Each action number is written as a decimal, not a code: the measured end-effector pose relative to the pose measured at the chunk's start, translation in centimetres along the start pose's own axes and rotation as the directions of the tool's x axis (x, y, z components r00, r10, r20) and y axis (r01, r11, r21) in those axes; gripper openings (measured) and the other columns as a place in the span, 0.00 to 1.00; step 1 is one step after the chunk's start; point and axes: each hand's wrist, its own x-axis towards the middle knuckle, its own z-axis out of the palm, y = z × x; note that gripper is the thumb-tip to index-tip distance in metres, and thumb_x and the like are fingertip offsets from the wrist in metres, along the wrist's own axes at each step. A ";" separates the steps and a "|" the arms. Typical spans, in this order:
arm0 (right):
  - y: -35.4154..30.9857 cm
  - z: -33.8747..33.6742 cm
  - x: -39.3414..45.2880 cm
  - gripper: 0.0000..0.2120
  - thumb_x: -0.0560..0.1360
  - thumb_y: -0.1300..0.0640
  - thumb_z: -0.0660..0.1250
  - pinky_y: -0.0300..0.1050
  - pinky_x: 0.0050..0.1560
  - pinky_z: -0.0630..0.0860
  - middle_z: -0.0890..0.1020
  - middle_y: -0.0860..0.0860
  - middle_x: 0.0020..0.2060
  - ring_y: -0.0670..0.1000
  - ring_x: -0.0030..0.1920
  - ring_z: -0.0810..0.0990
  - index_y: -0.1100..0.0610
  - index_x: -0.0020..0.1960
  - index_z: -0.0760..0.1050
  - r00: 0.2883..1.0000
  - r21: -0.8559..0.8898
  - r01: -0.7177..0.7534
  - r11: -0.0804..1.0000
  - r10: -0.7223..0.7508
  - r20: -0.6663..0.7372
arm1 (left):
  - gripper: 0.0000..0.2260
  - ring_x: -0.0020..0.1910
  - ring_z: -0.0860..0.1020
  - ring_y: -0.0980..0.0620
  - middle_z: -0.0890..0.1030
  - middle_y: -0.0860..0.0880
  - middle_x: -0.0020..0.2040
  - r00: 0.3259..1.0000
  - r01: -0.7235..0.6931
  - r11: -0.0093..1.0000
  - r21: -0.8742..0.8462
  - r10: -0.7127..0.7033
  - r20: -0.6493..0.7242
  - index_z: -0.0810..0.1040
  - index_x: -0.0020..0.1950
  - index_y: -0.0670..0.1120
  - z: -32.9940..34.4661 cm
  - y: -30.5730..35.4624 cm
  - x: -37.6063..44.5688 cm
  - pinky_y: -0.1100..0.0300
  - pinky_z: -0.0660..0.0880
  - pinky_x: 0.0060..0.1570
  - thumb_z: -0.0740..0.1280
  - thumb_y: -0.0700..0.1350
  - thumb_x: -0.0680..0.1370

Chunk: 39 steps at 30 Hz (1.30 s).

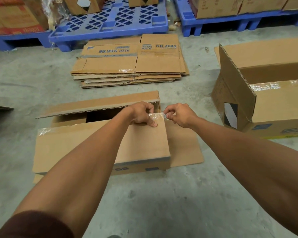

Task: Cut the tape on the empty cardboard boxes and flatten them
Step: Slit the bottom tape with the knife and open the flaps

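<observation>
An open cardboard box (62,148) stands on the concrete floor in front of me, its far flap raised and its near flap folded over the top. My left hand (142,115) presses on the far right corner of the near flap, thumb on top. My right hand (179,115) pinches a strip of clear tape (159,115) at that same corner. Another strip of clear tape (46,130) clings to the flap's left end. No cutting tool shows in either hand.
A stack of flattened boxes (129,66) lies on the floor beyond. A second open box (268,93) stands at the right. Blue plastic pallets (110,23) with cartons line the back. A dark flat edge (0,108) pokes in at the left.
</observation>
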 end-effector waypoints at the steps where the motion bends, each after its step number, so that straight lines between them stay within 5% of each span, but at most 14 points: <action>1: 0.0 -0.1 -0.1 0.06 0.78 0.58 0.66 0.42 0.43 0.76 0.81 0.50 0.42 0.46 0.36 0.77 0.50 0.51 0.81 1.000 0.010 0.012 1.000 -0.013 0.013 | 0.17 0.35 0.73 0.49 0.75 0.48 0.34 1.000 -0.003 1.000 0.008 0.003 -0.011 0.71 0.36 0.47 0.1 -0.2 0.0 0.60 0.69 0.33 0.80 0.38 0.66; 5: -0.1 -0.8 -0.5 0.06 0.78 0.59 0.68 0.28 0.30 0.70 0.79 0.48 0.40 0.42 0.33 0.76 0.53 0.54 0.80 0.999 0.064 0.027 0.998 -0.030 0.045 | 0.17 0.37 0.73 0.48 0.75 0.47 0.37 0.999 -0.020 1.000 0.021 0.021 -0.029 0.72 0.38 0.47 0.1 -0.4 -0.3 0.58 0.70 0.34 0.81 0.41 0.66; 8: 0.1 -0.9 -0.5 0.09 0.78 0.62 0.67 0.33 0.35 0.72 0.76 0.47 0.41 0.46 0.35 0.77 0.51 0.55 0.78 0.999 0.142 -0.031 0.989 0.032 -0.006 | 0.17 0.38 0.72 0.49 0.75 0.49 0.37 0.989 -0.080 0.994 0.072 0.088 -0.118 0.72 0.39 0.47 -0.4 1.0 -0.6 0.59 0.69 0.37 0.81 0.43 0.65; 13: 0.7 -1.7 -0.4 0.16 0.78 0.70 0.63 0.40 0.38 0.77 0.74 0.51 0.48 0.53 0.37 0.78 0.53 0.59 0.77 0.982 0.299 -0.132 0.945 0.165 -0.090 | 0.20 0.42 0.72 0.48 0.74 0.54 0.38 0.803 -0.141 0.878 0.458 0.372 -0.466 0.65 0.37 0.51 -0.7 6.1 -2.4 0.53 0.71 0.43 0.77 0.53 0.67; 15: 1.0 -2.0 -0.3 0.16 0.78 0.71 0.62 0.45 0.41 0.80 0.75 0.53 0.49 0.53 0.36 0.78 0.53 0.56 0.78 0.980 0.365 -0.145 0.920 0.185 -0.076 | 0.16 0.44 0.74 0.47 0.75 0.52 0.39 0.789 -0.183 0.807 0.562 0.461 -0.406 0.66 0.38 0.51 0.1 7.6 -3.8 0.53 0.72 0.42 0.73 0.53 0.72; 16: 1.2 -2.1 -0.4 0.16 0.77 0.71 0.62 0.46 0.42 0.80 0.76 0.54 0.50 0.53 0.38 0.79 0.52 0.53 0.78 0.980 0.407 -0.151 0.901 0.189 -0.055 | 0.15 0.43 0.74 0.48 0.74 0.52 0.38 0.837 -0.244 0.795 0.556 0.462 -0.293 0.67 0.37 0.51 0.6 7.9 -4.4 0.55 0.71 0.41 0.71 0.53 0.75; 18: 1.4 -2.1 -0.6 0.16 0.76 0.70 0.64 0.49 0.43 0.81 0.79 0.56 0.52 0.56 0.45 0.81 0.50 0.52 0.80 0.986 0.433 -0.150 0.889 0.167 -0.002 | 0.14 0.47 0.73 0.51 0.77 0.50 0.45 0.950 -0.298 0.902 0.312 0.313 0.002 0.73 0.41 0.52 1.9 7.7 -6.0 0.55 0.70 0.47 0.61 0.60 0.80; 20: 1.6 -1.9 -0.6 0.18 0.75 0.68 0.67 0.46 0.42 0.79 0.81 0.54 0.52 0.54 0.47 0.80 0.48 0.57 0.80 0.989 0.362 -0.132 0.923 0.147 -0.013 | 0.24 0.58 0.70 0.51 0.74 0.48 0.62 0.979 -0.094 0.995 0.043 0.084 0.185 0.75 0.52 0.50 2.7 5.7 -7.2 0.52 0.65 0.60 0.51 0.67 0.80; 21: 1.6 -1.9 -0.6 0.18 0.75 0.66 0.67 0.44 0.39 0.77 0.80 0.52 0.51 0.52 0.45 0.79 0.48 0.59 0.79 0.986 0.354 -0.135 0.925 0.160 -0.040 | 0.25 0.62 0.68 0.50 0.70 0.48 0.67 0.978 -0.013 0.999 0.045 0.003 0.207 0.73 0.57 0.49 3.1 4.0 -7.2 0.50 0.63 0.62 0.51 0.68 0.79; 25: 1.2 -0.9 -0.6 0.17 0.77 0.66 0.65 0.44 0.41 0.80 0.76 0.49 0.46 0.50 0.41 0.77 0.50 0.61 0.78 0.981 0.395 -0.136 0.908 0.178 -0.071 | 0.40 0.71 0.65 0.42 0.63 0.44 0.74 0.977 0.212 0.935 0.285 -0.200 -0.070 0.59 0.75 0.50 4.1 -2.9 -7.3 0.47 0.63 0.70 0.73 0.62 0.70; 32: 1.4 0.3 -1.7 0.14 0.77 0.62 0.65 0.52 0.57 0.79 0.80 0.49 0.49 0.54 0.50 0.81 0.51 0.60 0.78 0.971 0.363 -0.132 0.922 0.194 -0.140 | 0.27 0.57 0.78 0.45 0.80 0.47 0.57 0.886 0.412 0.800 0.436 -0.241 -0.395 0.77 0.59 0.49 6.8 -4.4 -4.9 0.51 0.75 0.57 0.78 0.59 0.65; 36: 3.1 0.3 -4.2 0.10 0.77 0.57 0.65 0.40 0.44 0.75 0.83 0.52 0.50 0.53 0.50 0.80 0.53 0.57 0.81 0.909 0.378 -0.262 0.888 0.358 -0.212 | 0.25 0.57 0.77 0.46 0.79 0.48 0.56 0.883 0.414 0.797 0.440 -0.235 -0.406 0.76 0.59 0.50 5.7 -4.5 -3.3 0.51 0.73 0.55 0.78 0.58 0.67; 39: 6.5 0.0 -7.3 0.07 0.76 0.55 0.67 0.44 0.47 0.75 0.84 0.54 0.48 0.56 0.50 0.80 0.54 0.50 0.82 0.849 0.289 -0.458 0.841 0.510 -0.139 | 0.29 0.59 0.76 0.46 0.79 0.49 0.57 0.911 0.392 0.807 0.441 -0.272 -0.311 0.75 0.60 0.51 4.8 -5.1 -2.4 0.51 0.72 0.57 0.78 0.61 0.65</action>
